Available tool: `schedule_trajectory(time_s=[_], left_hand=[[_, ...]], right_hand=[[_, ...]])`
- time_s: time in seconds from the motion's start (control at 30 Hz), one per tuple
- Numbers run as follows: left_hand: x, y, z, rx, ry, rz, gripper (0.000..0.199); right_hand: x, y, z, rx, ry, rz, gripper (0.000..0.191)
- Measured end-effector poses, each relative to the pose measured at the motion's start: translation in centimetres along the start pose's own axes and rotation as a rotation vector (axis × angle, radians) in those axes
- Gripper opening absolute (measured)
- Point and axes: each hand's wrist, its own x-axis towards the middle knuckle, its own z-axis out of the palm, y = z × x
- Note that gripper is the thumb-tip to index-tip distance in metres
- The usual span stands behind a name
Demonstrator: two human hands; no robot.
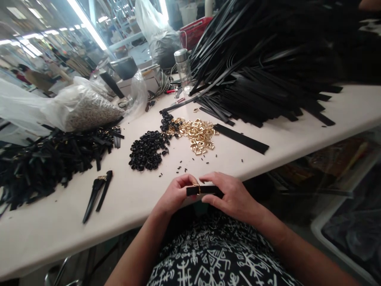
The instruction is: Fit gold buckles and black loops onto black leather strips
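At the table's near edge, my left hand (176,194) pinches one end of a black strap (208,189) beside a gold buckle (198,189) that sits around it. My right hand (231,194) is curled about the strap's other part, thumb below and fingers above; the far end disappears into the palm. Beyond the hands lie a pile of gold buckles (200,135) and a heap of small black loops (147,151). A single black strap (242,139) rests to the right of the buckles.
Two buckled straps (97,194) lie at left, near a large heap of black strap pieces (53,163). Long black strips (253,91) cover the back right. A glass bottle (183,71) and a plastic bag of small parts (89,107) stand farther back. Tiny black bits dot the table (143,194).
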Motion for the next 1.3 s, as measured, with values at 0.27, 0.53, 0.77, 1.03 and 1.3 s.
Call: schedule_trajectory(time_s=[0.27, 0.53, 0.77, 1.03, 1.3], left_hand=[[0.3, -0.6, 0.1, -0.036, -0.055, -0.073, 0.024], [0.4, -0.9, 0.5, -0.107, -0.026, -0.05, 0.035], [0.3, -1.0, 0.4, -0.143, -0.032, -0.069, 0.036], [-0.1, 0.5, 0.9, -0.304, 0.06, 0.121, 0.03], [-0.5, -0.7, 2.9, -0.319, 0.101, 0.239, 0.024]], right_hand=[[0.1, -0.6, 1.5, 0.366, -0.074, 0.094, 0.026], [0.0, -1.0, 1.6, 0.411, -0.001, 0.153, 0.021], [-0.1, -0.5, 1.9, 0.333, 0.039, 0.069, 0.024], [-0.9, -1.4, 0.0, -0.114, 0.438, -0.28, 0.015], [-0.2, -0.9, 3.0, 0.014, 0.299, -0.031, 0.033]])
